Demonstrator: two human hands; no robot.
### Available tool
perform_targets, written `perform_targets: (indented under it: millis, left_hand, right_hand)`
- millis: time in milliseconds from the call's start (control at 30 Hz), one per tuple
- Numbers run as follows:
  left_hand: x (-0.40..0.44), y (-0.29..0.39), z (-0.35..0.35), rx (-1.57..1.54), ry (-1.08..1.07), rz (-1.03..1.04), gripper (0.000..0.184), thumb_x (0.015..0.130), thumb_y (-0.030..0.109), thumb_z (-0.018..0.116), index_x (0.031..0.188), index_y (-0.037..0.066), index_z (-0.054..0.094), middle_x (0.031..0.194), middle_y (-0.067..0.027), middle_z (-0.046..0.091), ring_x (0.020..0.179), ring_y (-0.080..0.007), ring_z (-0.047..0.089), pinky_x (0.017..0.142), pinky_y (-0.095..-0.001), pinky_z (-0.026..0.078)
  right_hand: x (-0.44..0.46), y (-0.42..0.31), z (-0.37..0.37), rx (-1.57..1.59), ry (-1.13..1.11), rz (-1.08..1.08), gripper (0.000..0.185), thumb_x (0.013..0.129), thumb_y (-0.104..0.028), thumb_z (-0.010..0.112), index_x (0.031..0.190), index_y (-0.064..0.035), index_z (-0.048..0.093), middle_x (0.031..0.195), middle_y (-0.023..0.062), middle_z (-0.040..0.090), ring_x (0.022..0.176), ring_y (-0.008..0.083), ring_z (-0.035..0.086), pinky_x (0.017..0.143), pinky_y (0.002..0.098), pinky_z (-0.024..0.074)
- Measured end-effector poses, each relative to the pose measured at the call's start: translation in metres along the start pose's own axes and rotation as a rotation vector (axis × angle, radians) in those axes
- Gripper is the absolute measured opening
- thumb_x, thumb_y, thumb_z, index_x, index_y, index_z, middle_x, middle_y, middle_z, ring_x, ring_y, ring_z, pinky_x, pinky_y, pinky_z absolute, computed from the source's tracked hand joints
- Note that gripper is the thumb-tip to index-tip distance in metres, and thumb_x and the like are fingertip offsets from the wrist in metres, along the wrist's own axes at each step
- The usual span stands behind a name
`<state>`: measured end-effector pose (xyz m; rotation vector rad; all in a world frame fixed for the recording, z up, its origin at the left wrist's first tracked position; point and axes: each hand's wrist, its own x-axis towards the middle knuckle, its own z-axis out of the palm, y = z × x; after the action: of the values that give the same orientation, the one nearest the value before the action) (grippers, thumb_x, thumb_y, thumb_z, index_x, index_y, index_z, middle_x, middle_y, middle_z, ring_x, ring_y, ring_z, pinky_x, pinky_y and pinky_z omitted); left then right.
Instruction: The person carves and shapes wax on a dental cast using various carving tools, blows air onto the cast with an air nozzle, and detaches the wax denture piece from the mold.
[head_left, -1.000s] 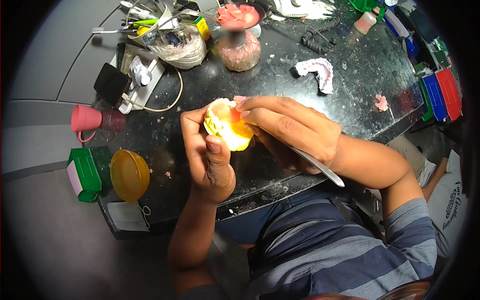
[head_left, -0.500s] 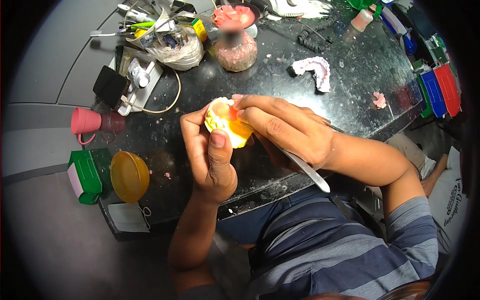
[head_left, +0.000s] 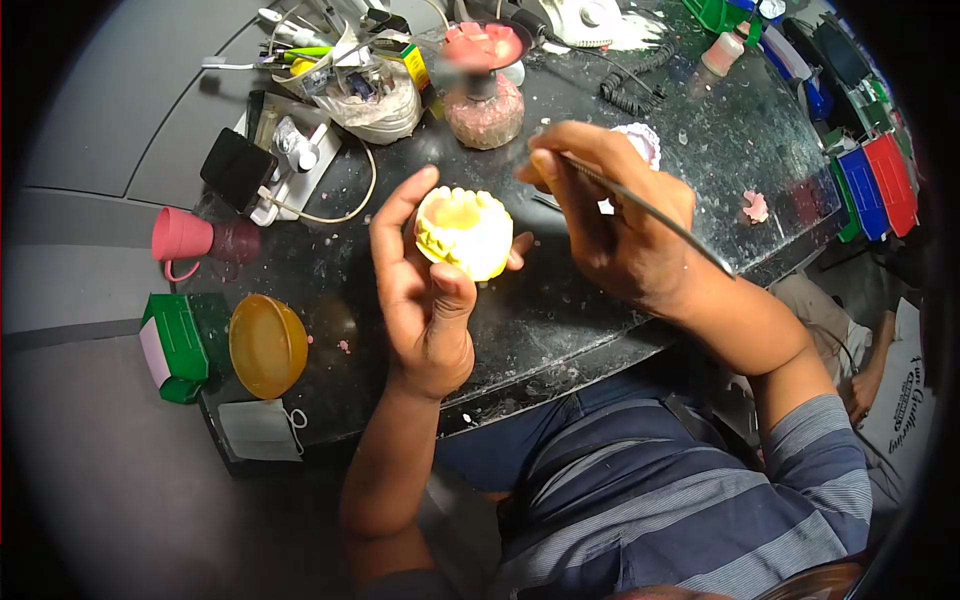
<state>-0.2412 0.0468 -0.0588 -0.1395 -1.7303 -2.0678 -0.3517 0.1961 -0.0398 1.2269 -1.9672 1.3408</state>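
A yellow dental cast (head_left: 470, 238) with a row of teeth rests in my left hand (head_left: 425, 310), thumb at its lower edge and fingers around its sides. The cast's top is brightly lit. To its right, apart from it, my right hand (head_left: 625, 215) is raised over the table, closed on a thin metal tool (head_left: 665, 222) whose broad end points down toward my wrist. The fingertips and the other end of the tool are blurred. Partly behind that hand lies a white horseshoe-shaped piece (head_left: 645, 143).
A burner (head_left: 483, 112) with a pan of pink wax (head_left: 482, 45) stands on the black table (head_left: 530, 350). At left are a tool container (head_left: 385, 110), power strip (head_left: 300, 185), pink cup (head_left: 182, 235), yellow bowl (head_left: 268, 345) and mask (head_left: 258, 430). Another person's hand (head_left: 865, 390) shows at right.
My right hand has moved away from the cast, up and to the right, with the metal tool. My left hand still holds the cast, now more fully visible.
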Motion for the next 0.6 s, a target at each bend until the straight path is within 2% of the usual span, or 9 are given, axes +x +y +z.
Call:
perform_targets:
  millis: [33, 67, 133, 167, 333, 400, 600]
  left_hand:
    - [-0.001, 0.004, -0.004, -0.040, -0.042, -0.076, 0.083, 0.095, 0.055, 0.057, 0.146, -0.005, 0.027, 0.123, -0.0179, 0.054, 0.103, -0.0249, 0.063, 0.103, -0.0510, 0.049]
    - [-0.001, 0.002, -0.003, -0.038, -0.042, -0.075, 0.083, 0.095, 0.055, 0.057, 0.146, -0.005, 0.027, 0.123, -0.0179, 0.054, 0.103, -0.0249, 0.063, 0.103, -0.0510, 0.049]
    - [-0.001, -0.005, 0.000, -0.010, 0.083, 0.034, 0.081, 0.091, 0.048, 0.071, 0.140, -0.004, 0.035, 0.126, -0.0123, 0.051, 0.111, -0.0181, 0.056, 0.099, -0.0324, 0.046]
    - [-0.002, -0.002, -0.001, -0.018, 0.070, -0.008, 0.084, 0.087, 0.047, 0.076, 0.140, -0.003, 0.035, 0.129, -0.0108, 0.049, 0.118, -0.0167, 0.049, 0.102, -0.0309, 0.042]
    - [-0.004, -0.001, -0.001, 0.014, 0.068, 0.009, 0.087, 0.083, 0.043, 0.081, 0.140, -0.003, 0.034, 0.128, -0.0117, 0.048, 0.116, -0.0172, 0.051, 0.101, -0.0316, 0.043]
    - [-0.005, 0.000, 0.000, 0.032, 0.062, 0.012, 0.089, 0.081, 0.041, 0.083, 0.140, -0.003, 0.033, 0.129, -0.0119, 0.047, 0.116, -0.0173, 0.051, 0.101, -0.0318, 0.044]
    - [-0.005, 0.002, 0.001, 0.045, 0.066, 0.010, 0.093, 0.076, 0.041, 0.087, 0.138, -0.002, 0.033, 0.128, -0.0123, 0.047, 0.116, -0.0175, 0.051, 0.100, -0.0321, 0.044]
  right_hand:
    - [-0.004, 0.000, -0.003, 0.038, -0.045, 0.007, 0.021, 0.090, 0.006, 0.068, 0.111, 0.0049, 0.067, 0.101, 0.0168, 0.072, 0.090, 0.0217, 0.075, 0.072, 0.0284, 0.0607]
    - [-0.002, 0.001, -0.003, 0.039, -0.044, 0.006, 0.021, 0.090, 0.006, 0.068, 0.111, 0.0049, 0.067, 0.101, 0.0168, 0.072, 0.090, 0.0217, 0.075, 0.072, 0.0284, 0.0607]
    - [0.003, 0.004, -0.003, 0.070, -0.115, -0.354, 0.030, 0.081, 0.000, 0.073, 0.110, 0.0045, 0.065, 0.106, 0.0195, 0.069, 0.087, 0.0293, 0.073, 0.069, 0.0327, 0.0599]
    - [0.001, 0.003, -0.006, 0.080, -0.181, -0.356, 0.035, 0.080, -0.003, 0.072, 0.114, 0.0052, 0.065, 0.111, 0.0219, 0.067, 0.092, 0.0314, 0.072, 0.073, 0.0345, 0.0613]
    - [0.000, -0.001, -0.009, 0.087, -0.237, -0.382, 0.037, 0.083, -0.013, 0.071, 0.113, 0.0074, 0.064, 0.113, 0.0231, 0.067, 0.097, 0.0336, 0.072, 0.074, 0.0356, 0.0622]
    - [-0.001, -0.008, -0.012, 0.105, -0.244, -0.275, 0.031, 0.082, -0.001, 0.076, 0.112, 0.0050, 0.068, 0.115, 0.0206, 0.069, 0.109, 0.0345, 0.070, 0.085, 0.0398, 0.0613]
    - [0.003, -0.005, -0.018, 0.116, -0.321, -0.346, 0.034, 0.083, -0.003, 0.072, 0.115, 0.0072, 0.067, 0.116, 0.0226, 0.068, 0.113, 0.0388, 0.067, 0.086, 0.0405, 0.0605]
